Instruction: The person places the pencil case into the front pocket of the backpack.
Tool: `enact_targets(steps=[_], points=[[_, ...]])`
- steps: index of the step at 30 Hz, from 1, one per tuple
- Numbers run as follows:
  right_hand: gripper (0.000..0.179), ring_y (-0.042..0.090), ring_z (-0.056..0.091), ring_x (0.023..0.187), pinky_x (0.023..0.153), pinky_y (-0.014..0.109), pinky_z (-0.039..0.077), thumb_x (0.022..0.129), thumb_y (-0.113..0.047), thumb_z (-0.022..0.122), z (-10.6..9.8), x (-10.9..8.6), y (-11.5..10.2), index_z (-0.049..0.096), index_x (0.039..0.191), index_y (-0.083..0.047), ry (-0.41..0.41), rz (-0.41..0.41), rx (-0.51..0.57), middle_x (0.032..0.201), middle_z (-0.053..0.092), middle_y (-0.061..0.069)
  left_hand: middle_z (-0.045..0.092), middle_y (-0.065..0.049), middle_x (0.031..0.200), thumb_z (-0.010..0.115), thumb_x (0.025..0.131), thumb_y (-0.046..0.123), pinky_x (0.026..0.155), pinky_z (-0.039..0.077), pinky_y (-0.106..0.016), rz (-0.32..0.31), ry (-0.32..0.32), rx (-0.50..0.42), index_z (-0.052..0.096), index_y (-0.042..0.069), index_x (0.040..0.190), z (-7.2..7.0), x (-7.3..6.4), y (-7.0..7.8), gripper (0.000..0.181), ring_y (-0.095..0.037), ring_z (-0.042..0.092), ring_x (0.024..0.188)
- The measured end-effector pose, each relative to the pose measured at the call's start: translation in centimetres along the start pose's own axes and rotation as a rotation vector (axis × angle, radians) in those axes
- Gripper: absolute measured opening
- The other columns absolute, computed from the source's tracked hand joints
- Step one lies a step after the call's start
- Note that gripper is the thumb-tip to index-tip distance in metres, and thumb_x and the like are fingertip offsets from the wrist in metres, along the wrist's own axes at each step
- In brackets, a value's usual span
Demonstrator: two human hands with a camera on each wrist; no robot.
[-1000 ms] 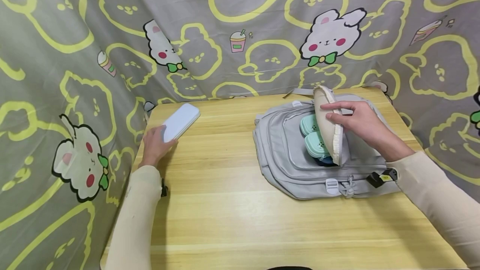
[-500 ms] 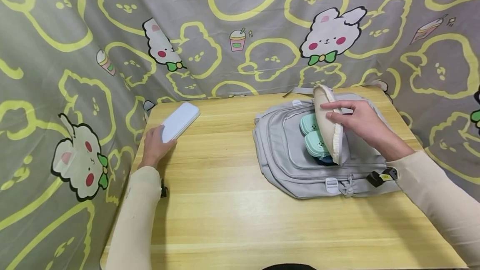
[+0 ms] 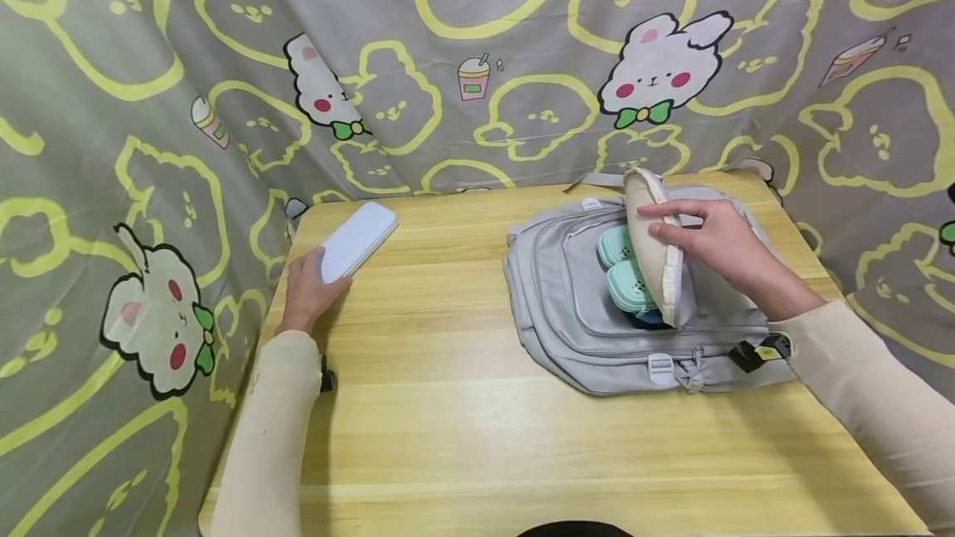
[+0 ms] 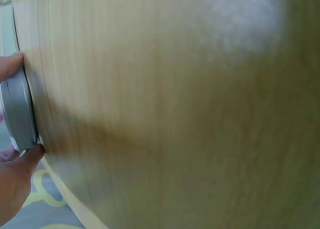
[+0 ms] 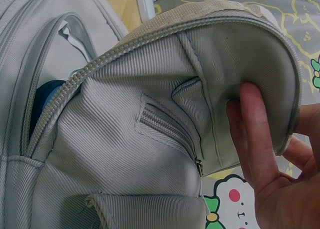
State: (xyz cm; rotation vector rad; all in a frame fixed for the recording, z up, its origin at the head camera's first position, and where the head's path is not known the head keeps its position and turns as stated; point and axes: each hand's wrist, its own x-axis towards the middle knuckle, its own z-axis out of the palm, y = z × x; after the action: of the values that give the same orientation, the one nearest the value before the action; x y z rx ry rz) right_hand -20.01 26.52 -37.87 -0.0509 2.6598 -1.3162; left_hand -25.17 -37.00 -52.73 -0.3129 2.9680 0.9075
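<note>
My left hand (image 3: 307, 292) grips the near end of a pale blue, flat, round-cornered case (image 3: 360, 240) that lies at the table's back left. In the left wrist view the thumb and fingers sit on either side of this case (image 4: 17, 111). A grey backpack (image 3: 552, 338) lies flat at the right. Its beige-faced pocket flap (image 3: 649, 247) stands raised, pinched at the edge by my right hand (image 3: 719, 243). Two small mint-green zipped cases (image 3: 630, 287) show at the pocket's opening. Below them is a dark blue thing (image 3: 647, 320), mostly hidden.
Both hands work over a light wood table (image 3: 440, 404). A patterned grey curtain (image 3: 418, 131) hangs close along its back and sides. White strap buckles (image 3: 661, 369) lie at the backpack's near edge. A black rounded object (image 3: 574, 529) shows at the bottom edge of the head view.
Almost nothing differs. Both hands keep their holds on the case and the flap, and the head view has shifted very slightly.
</note>
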Motion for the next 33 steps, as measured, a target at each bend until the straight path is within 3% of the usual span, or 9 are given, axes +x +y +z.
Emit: enact_targets(steps=[7,16,24,30,33], points=[[0.051,0.01,0.05,0.132,0.078,0.02,0.056,0.106,-0.044,0.072,-0.1,-0.2,0.0,0.069,0.149,-0.017,0.003,-0.014,0.0,0.166,0.052,0.009,0.029,-0.036,0.169,0.08,0.096,0.028,0.13,0.028,-0.065,0.015,0.029,-0.009,0.034,-0.004,0.166,-0.1,-0.3,0.0,0.09,-0.052,0.028,0.158],[0.051,0.007,0.053,0.127,0.077,0.02,0.055,0.106,-0.042,0.072,-0.1,-0.3,0.1,0.068,0.149,-0.016,0.001,-0.018,0.003,0.166,0.052,0.011,0.029,-0.035,0.171,0.082,0.095,0.03,0.131,0.026,-0.065,0.013,0.015,-0.041,0.034,-0.002,0.167,-0.5,-0.6,0.1,0.093,-0.053,0.028,0.158],[0.052,0.013,0.049,0.137,0.08,0.019,0.055,0.107,-0.044,0.071,-0.2,-0.2,0.0,0.067,0.151,-0.017,-0.014,-0.011,0.014,0.168,0.05,0.01,0.029,-0.034,0.171,0.084,0.095,0.033,0.131,0.026,-0.065,0.018,-0.003,-0.045,0.034,-0.001,0.168,-0.7,-0.8,0.3,0.094,-0.053,0.028,0.158],[0.051,-0.008,0.058,0.115,0.079,0.017,0.056,0.106,-0.042,0.072,-0.2,-0.3,0.1,0.068,0.15,-0.016,-0.004,-0.023,0.012,0.167,0.051,0.011,0.028,-0.034,0.171,0.085,0.094,0.033,0.13,0.028,-0.067,0.035,-0.005,-0.063,0.036,0.001,0.168,-0.7,-1.2,0.8,0.094,-0.053,0.031,0.157],[0.052,-0.003,0.056,0.121,0.079,0.017,0.056,0.106,-0.043,0.072,-0.2,-0.3,0.1,0.068,0.15,-0.016,-0.005,-0.019,0.013,0.167,0.051,0.011,0.029,-0.034,0.171,0.085,0.094,0.033,0.13,0.027,-0.067,0.051,-0.011,-0.06,0.036,0.001,0.167,-0.6,-1.3,1.0,0.094,-0.053,0.03,0.158]])
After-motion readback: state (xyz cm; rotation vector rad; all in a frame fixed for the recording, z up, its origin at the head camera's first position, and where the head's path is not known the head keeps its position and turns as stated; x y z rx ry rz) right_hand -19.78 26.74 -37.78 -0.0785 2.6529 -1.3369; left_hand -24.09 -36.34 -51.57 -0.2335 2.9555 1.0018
